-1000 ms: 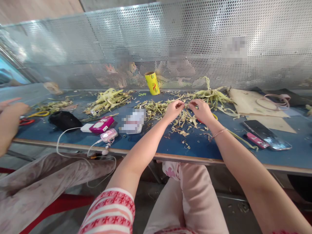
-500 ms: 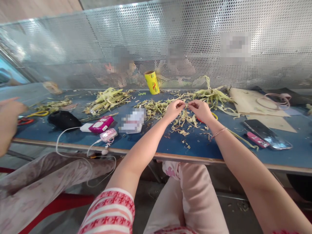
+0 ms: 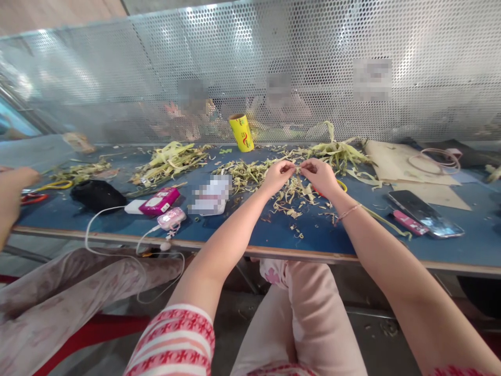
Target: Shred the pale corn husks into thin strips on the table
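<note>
Over a scatter of pale green and dry plant scraps [image 3: 291, 201], my left hand [image 3: 278, 176] and my right hand [image 3: 319, 176] face each other, almost touching, with fingertips pinched. Whatever lies between the fingertips is too small to make out. To the left of my left hand lies a heap of small plant pieces [image 3: 245, 173]. A bundle of long green strips [image 3: 344, 154] rests behind my right hand. Red and yellow handles [image 3: 343, 186] show partly beneath my right wrist.
A yellow tube [image 3: 242, 134] stands near the perforated metal panel [image 3: 235, 62]. Phones, a magenta box [image 3: 159, 201], a black pouch [image 3: 97, 195] and cables lie leftward. Brown paper [image 3: 407, 162] and a dark phone [image 3: 426, 213] lie rightward. Another person's hand [image 3: 15, 190] is at far left.
The view has shifted slightly, so the table items appear a little further left. My two hands keep nearly the same pinched pose. The other person's hand at far left has moved slightly.
</note>
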